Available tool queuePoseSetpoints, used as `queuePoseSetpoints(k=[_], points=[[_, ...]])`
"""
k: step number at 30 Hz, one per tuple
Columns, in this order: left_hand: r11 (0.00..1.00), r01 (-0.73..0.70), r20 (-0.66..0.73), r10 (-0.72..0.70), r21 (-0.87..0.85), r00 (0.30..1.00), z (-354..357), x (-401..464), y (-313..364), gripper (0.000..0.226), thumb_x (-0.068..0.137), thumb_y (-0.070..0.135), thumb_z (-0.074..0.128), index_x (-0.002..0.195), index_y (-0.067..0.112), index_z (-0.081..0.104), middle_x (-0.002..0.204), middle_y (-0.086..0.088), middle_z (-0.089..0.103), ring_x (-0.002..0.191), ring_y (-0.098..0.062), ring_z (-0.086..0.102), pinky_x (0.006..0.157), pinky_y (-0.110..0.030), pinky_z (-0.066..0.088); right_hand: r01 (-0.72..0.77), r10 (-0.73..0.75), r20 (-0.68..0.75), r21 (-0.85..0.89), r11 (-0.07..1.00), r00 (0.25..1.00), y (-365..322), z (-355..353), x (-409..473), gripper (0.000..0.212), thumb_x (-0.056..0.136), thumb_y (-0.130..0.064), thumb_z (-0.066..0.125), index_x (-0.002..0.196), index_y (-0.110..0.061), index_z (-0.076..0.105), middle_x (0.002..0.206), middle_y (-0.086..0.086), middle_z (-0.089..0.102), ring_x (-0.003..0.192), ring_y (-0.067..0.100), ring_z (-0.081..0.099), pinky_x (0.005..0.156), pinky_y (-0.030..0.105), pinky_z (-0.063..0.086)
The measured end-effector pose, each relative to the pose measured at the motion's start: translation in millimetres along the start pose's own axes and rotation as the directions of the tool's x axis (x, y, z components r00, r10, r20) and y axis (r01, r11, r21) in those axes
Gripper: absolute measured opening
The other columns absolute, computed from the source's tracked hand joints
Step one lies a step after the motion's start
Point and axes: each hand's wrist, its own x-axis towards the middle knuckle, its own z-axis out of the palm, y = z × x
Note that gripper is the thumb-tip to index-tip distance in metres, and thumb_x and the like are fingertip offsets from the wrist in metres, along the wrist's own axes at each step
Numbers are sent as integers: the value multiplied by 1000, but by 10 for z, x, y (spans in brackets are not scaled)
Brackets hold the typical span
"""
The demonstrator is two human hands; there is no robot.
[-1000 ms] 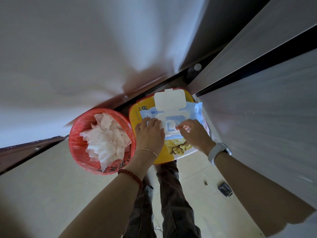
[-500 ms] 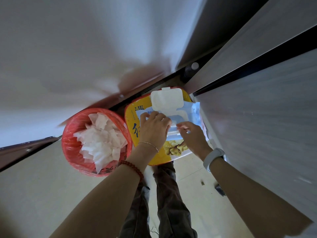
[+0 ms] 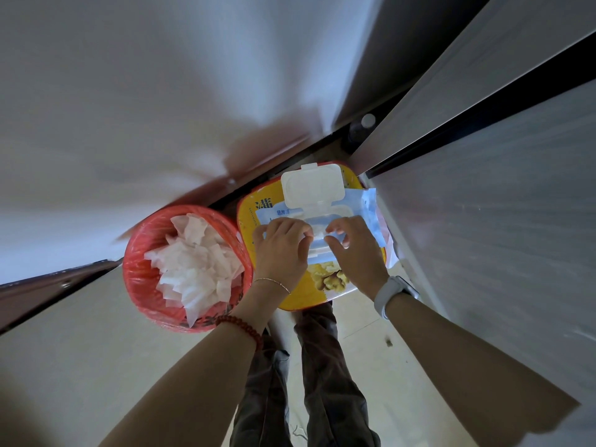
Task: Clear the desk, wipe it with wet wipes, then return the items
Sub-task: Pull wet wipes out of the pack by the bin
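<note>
A blue wet wipe pack [image 3: 361, 208] lies on a yellow tin [image 3: 248, 217], its white flip lid [image 3: 311, 185] standing open. A white wet wipe [image 3: 317, 235] sticks up out of the opening. My left hand [image 3: 280, 253] rests on the pack's left half, its thumb and curled fingertips pinching the wipe from the left. From the right, my right hand [image 3: 356, 253] pinches the same wipe with thumb and fingers. The hands hide most of the pack's front.
To the left of the tin stands a red waste bin [image 3: 142, 253] filled with several crumpled used wipes. A grey cabinet side [image 3: 483, 221] rises close on the right. Below are my legs and the pale tiled floor [image 3: 380, 366].
My left hand slid right and curled its fingers at the opening. My right hand shifted up to meet it at the wipe. The view moved slightly.
</note>
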Motion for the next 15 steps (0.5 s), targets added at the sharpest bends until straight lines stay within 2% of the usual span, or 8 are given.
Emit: queuePoseSetpoints(k=[4,6,8,10,13,15], points=[[997,77,35,-75,-30,997,-3,4,35,9,85,15,54,91,18,60,97,3,64,106,-22,52,94,-40,26,47,-46,27,-36,998,999,9,-35,59,7,89,-12,53,91,-8,59,90,-2,50,86,16,46,77,32,43],[994,106,89,-104,-24,991,-14,7,56,23,84,17,55,107,20,55,109,5,61,113,-18,47,99,-39,22,17,-20,79,36,999,997,-13,-70,105,8,92,-9,48,95,-5,54,91,0,51,90,19,47,80,29,40],[992,122,144,-118,-13,982,-23,12,55,40,83,18,57,120,24,46,119,8,57,119,-15,43,104,-39,20,-28,14,99,142,989,995,-49,-139,137,6,94,-7,43,94,-6,48,88,-1,50,87,16,48,77,16,38],[991,131,184,-130,6,974,-16,21,39,49,83,18,57,128,26,39,125,9,53,124,-13,39,107,-39,18,-52,50,15,228,972,999,-80,-232,153,6,95,-4,40,90,-8,42,77,-5,45,74,8,45,65,6,36],[990,132,197,-140,52,970,6,35,27,48,84,23,56,129,26,40,128,8,52,126,-14,37,109,-40,17,-121,148,-59,331,936,987,-84,-317,165,5,95,-5,39,91,-8,40,71,-6,41,62,7,40,56,9,36],[990,133,187,-141,53,972,16,36,42,42,84,28,55,124,27,46,126,9,53,124,-14,38,108,-41,17,-198,220,-16,379,904,975,-75,-306,174,3,96,-9,39,93,-9,42,73,-5,43,66,10,43,62,17,42]])
